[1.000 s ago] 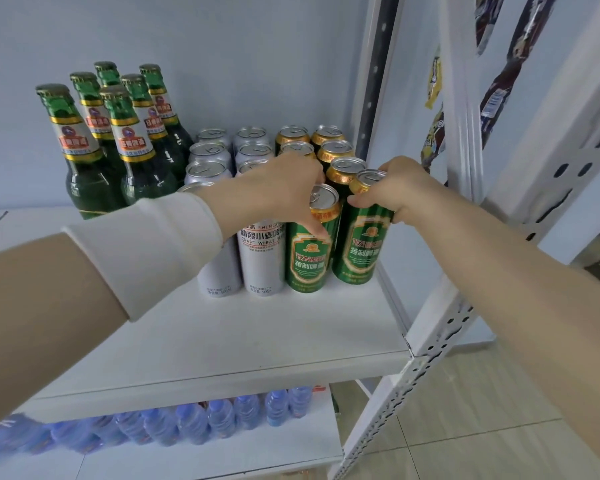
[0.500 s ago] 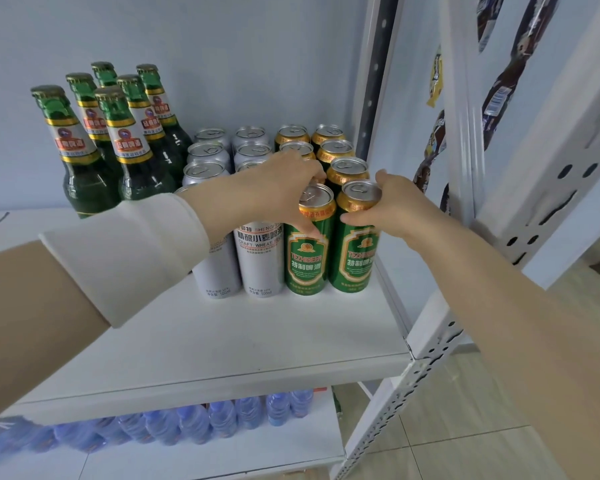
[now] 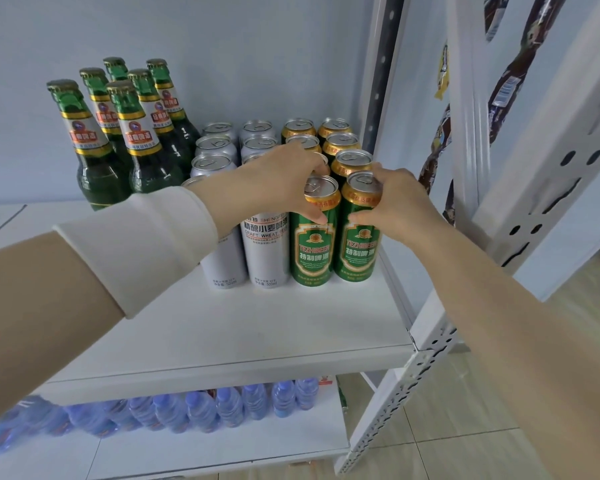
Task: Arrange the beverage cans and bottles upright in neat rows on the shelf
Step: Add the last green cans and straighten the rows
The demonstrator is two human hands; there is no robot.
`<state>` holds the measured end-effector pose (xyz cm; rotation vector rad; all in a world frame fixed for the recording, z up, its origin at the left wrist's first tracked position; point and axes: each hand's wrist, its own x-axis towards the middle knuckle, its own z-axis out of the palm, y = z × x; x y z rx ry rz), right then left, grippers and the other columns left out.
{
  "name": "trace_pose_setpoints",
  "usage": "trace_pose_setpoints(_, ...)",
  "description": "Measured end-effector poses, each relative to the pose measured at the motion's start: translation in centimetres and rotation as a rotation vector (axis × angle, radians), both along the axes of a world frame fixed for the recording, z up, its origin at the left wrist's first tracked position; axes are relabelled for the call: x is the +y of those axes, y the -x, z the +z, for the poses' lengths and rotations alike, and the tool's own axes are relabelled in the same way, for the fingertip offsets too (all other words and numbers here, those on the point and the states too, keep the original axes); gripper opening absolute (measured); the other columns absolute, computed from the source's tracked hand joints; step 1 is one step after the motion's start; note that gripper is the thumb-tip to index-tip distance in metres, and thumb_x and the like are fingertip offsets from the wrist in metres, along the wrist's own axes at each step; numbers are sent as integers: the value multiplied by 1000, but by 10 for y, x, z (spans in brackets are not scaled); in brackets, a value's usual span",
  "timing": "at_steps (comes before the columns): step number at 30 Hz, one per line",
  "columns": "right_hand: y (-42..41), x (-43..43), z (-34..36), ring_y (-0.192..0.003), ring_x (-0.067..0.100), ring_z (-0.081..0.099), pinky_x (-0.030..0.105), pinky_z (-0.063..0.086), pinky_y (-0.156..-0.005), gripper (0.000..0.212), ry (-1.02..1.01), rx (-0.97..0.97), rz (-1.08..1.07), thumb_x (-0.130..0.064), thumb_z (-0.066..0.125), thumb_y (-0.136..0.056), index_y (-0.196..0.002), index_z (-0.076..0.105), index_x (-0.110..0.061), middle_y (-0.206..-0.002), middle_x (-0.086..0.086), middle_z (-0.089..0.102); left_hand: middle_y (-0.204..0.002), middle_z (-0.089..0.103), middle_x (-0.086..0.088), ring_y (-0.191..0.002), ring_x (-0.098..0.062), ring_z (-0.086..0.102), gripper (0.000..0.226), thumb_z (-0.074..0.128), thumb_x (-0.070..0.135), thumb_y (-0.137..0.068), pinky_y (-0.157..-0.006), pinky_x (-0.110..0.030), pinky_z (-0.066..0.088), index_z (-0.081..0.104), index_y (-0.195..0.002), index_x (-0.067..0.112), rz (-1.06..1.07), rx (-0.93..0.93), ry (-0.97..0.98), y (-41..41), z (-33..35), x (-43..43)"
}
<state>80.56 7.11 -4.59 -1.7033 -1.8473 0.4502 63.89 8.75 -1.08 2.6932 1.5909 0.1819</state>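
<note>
Item count, my view:

- Green glass bottles point(image 3: 97, 140), upper left of frame: 6 visible, all upright.
- Silver cans point(image 3: 266, 252), centre: approx. 8, in 2 cols; my left arm covers some, so count not certain.
- Green/gold cans point(image 3: 314, 249), centre right: approx. 8, in 2 cols; 1–2 partly hidden behind my fingers.
- Blue-cap water bottles point(image 3: 229, 407), bottom of frame: blurred, can't count.
- Hands in frame: 2.

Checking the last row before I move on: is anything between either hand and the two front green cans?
Nothing visible. The left hand already grips the left green can and the right hand the right green can, both upright at the front of the shelf.
</note>
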Motion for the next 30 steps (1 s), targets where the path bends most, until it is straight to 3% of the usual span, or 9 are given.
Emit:
trace_pose_setpoints(6, -2, -4, 1, -114, 31, 53, 38, 44, -97, 68, -45, 60, -17, -18, 81, -67, -129, 53, -18, -124, 14, 53, -123, 55, -9, -113, -24, 49, 72, 77, 39, -70, -89, -32, 39, 50, -130, 10, 5, 3, -5, -2, 2, -1)
trace_pose_setpoints(13, -3, -1, 4, -115, 32, 53, 41, 46, -95, 68, -8, -56, 11, -26, 80, -68, -129, 51, -19, -124, 13, 54, -120, 56, -11, -111, -26, 49, 69, 74, 44, -71, -94, -37, 40, 50, -126, 10, -11, 47, -34, 1, -2, -5)
trace_pose_setpoints(17, -2, -6, 14, -122, 32, 48, 45, 44, -98, 80, 13, -121, 19, -36, 80, -68, -135, 40, -19, -133, 12, 48, -131, 51, 2, -121, -18, 46, 72, 73, 38, -74, -90, -19, 31, 42, -136, 18, 35, -1, -17, 20, 21, -19)
trace_pose_setpoints(21, 19, -18, 41, -133, 28, 36, 41, 33, -105, 89, -151, -128, 118, -40, 77, -70, -143, 31, -18, -144, 11, 36, -139, 47, -1, -125, -21, 44, 75, 71, 41, -75, -100, -29, 33, 38, -139, 19, 132, 8, -38, 70, 42, -41)
trace_pose_setpoints(27, 49, -16, 50, -133, 26, 36, 35, 33, -104, 85, -43, -318, 197, -44, 76, -69, -141, 37, -22, -146, 9, 36, -137, 48, -1, -123, -19, 44, 77, 75, 37, -73, -101, -29, 36, 38, -138, 19, 175, -8, 11, 116, 8, -51)
trace_pose_setpoints(30, 66, -16, 42, -126, 25, 43, 36, 37, -99, 75, -89, -358, 222, -49, 75, -68, -134, 49, -26, -138, 5, 47, -130, 49, -2, -118, -20, 45, 74, 75, 38, -73, -96, -28, 37, 38, -135, 19, 141, -36, -6, 119, -7, -44)
